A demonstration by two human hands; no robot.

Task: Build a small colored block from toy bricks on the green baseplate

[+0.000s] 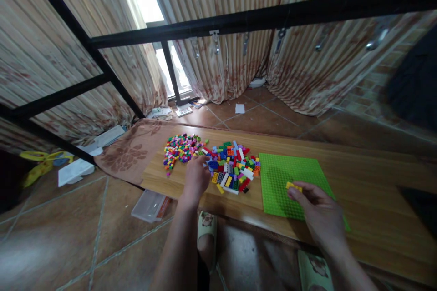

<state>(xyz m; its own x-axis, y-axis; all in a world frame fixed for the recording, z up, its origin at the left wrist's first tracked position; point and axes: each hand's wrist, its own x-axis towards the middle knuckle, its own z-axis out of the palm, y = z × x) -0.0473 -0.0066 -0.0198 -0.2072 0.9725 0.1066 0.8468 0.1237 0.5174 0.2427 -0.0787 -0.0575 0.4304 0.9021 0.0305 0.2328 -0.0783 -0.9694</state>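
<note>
Yellow brick [293,186] pinched between fingers of right hand [319,213], just over near part of green baseplate [283,168]; lies flat, long axis left to right, left end pointing toward coloured brick heap [235,170]. Resting on that heap, on wooden worktop [358,168]: left hand [197,176], fingers bent down; cannot tell whether grasping anything.

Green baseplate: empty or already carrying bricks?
Empty where visible: the green baseplate shows only bare studs; the yellow brick is pinched in the right hand, which hides part.
</note>
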